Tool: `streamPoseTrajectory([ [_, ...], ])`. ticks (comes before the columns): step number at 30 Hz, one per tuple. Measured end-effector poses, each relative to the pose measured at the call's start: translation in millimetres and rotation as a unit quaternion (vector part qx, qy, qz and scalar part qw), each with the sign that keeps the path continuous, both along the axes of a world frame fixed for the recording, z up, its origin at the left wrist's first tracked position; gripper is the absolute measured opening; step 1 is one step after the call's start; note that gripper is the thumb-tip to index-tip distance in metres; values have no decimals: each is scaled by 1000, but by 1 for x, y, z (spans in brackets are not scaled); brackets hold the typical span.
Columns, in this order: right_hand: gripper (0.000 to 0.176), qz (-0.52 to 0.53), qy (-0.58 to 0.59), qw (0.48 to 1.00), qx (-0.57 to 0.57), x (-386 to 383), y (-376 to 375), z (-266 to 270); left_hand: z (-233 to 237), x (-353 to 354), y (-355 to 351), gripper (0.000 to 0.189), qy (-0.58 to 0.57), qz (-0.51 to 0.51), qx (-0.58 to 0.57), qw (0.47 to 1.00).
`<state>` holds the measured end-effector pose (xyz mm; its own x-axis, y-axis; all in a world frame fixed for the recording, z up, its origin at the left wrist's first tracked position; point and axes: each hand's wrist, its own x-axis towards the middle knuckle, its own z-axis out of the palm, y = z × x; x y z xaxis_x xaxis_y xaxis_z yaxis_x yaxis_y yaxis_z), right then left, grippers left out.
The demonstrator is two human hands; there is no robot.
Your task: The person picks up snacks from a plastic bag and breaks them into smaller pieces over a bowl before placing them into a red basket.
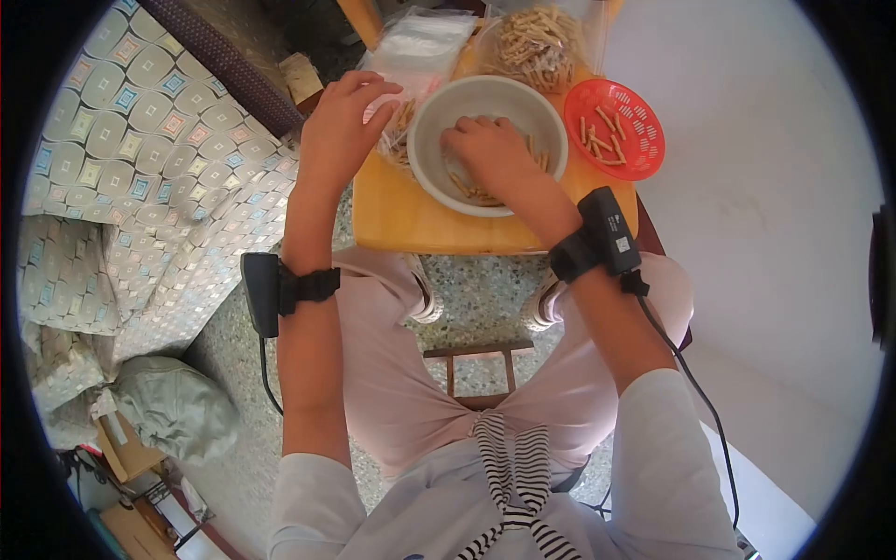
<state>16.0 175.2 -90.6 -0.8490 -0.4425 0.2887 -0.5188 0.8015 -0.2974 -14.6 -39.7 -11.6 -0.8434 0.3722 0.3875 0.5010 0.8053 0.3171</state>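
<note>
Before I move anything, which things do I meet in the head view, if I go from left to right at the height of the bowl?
Patterned fabric → left hand → grey bowl → red basket → pale wall.

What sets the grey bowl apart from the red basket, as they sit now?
The grey bowl looks wider than the red basket. The bowl's wall looks solid, while the basket's is pierced with slots. The right hand reaches into the bowl; neither hand is at the basket. Both are round, open-topped and hold some brown sticks.
</note>
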Motion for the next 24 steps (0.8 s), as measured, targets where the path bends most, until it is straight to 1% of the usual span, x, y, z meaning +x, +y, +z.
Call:
streamPoseTrajectory([
  [2, 19, -30, -2, 996, 82, -1, -2, 7, 2, -2, 0, 22, 1, 16, 21, 1000],
  [6, 14, -48, -40, 993, 102, -6, -2, 9, 4, 0, 6, 19, 26, 32, 57, 998],
  [8, 10, -87, -20, 995, 47, -7, -5, 12, 6, 1, 9, 23, 34, -1, 81, 996],
  [9, 10, -87, -18, 995, 47, -9, -4, 19, 9, 3, 12, 23, 36, -1, 82, 996],
  [11, 10, -85, 8, 989, -121, -11, -3, 39, 14, 7, 18, 25, -58, -3, 114, 992],
  [12, 10, -85, 8, 989, -120, -11, -3, 43, 17, 9, 19, 25, -59, -3, 115, 992],
  [14, 14, -66, 78, 976, -191, -11, -3, 50, 22, 11, 21, 28, -149, 14, 114, 982],
  [18, 17, -52, 99, 976, -188, -3, -3, 64, 14, 7, 21, 24, -144, -14, 139, 980],
  [20, 17, -38, 122, 971, -203, 0, -3, 69, 11, 4, 19, 21, -125, -51, 219, 966],
  [21, 17, -38, 123, 971, -203, 1, -3, 72, 14, 6, 21, 21, -125, -52, 219, 966],
  [23, 18, -39, 79, 966, -244, 4, -2, 76, 20, 10, 26, 19, -86, -85, 220, 968],
  [24, 18, -41, 79, 966, -242, 7, -2, 79, 22, 12, 29, 19, -87, -87, 221, 968],
])
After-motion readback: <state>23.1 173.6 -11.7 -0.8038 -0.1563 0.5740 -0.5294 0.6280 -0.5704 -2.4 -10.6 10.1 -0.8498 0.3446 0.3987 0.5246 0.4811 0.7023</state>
